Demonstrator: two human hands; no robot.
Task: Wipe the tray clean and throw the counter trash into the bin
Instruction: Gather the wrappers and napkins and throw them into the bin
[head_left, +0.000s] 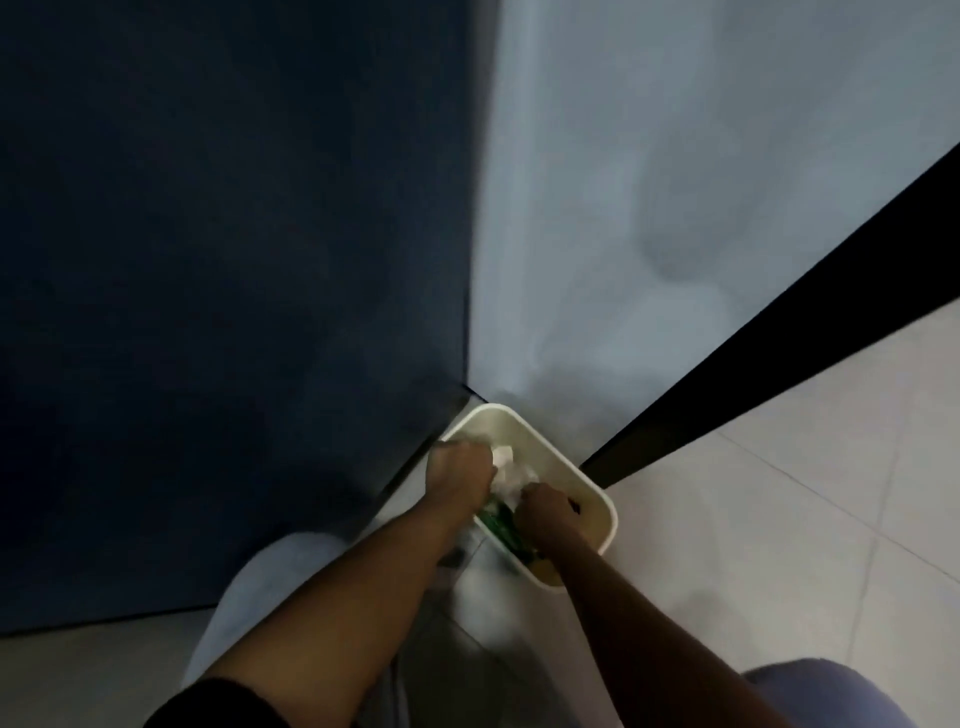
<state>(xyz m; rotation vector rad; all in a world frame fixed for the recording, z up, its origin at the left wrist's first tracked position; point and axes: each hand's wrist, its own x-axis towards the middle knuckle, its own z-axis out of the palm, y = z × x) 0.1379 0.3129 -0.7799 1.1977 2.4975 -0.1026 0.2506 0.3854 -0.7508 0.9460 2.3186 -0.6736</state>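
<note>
A cream rectangular bin (561, 457) stands on the floor in a corner. Both my hands reach into its open top. My left hand (460, 467) is closed around crumpled white paper (511, 475) at the bin's left side. My right hand (548, 512) is curled with its fingers on the same white paper from the right. Under the hands, green trash (501, 530) lies inside the bin. The frame is blurred, and no tray is in view.
A dark blue panel (234, 286) rises on the left and a pale grey wall (701, 182) behind the bin. A black strip (779, 364) runs diagonally to the right. Light floor tiles (779, 519) surround the bin. My trouser legs show at the bottom.
</note>
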